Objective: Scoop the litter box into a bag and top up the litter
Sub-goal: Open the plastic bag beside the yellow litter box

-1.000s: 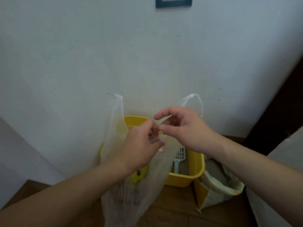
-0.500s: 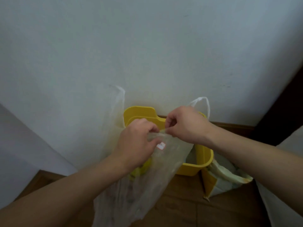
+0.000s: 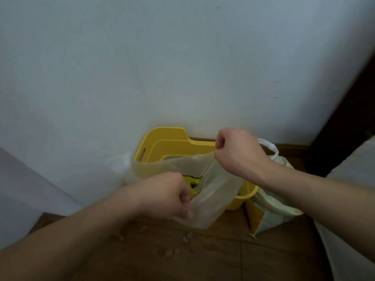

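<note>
- Nearest, the left hand (image 3: 168, 196) pinched the bag's (image 3: 215, 191) near edge, fingers curled tight.
- Farther back, the right hand (image 3: 237, 152) gripped its far edge, so the mouth hung stretched between the hands.
- Behind the bag, the yellow box (image 3: 168, 142) stood on the floor (image 3: 203, 258), against the wall.

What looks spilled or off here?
Litter bits lie scattered on the floor in front of the box, below the bag that the left hand and right hand grip. The sack beside the box slumps.
</note>
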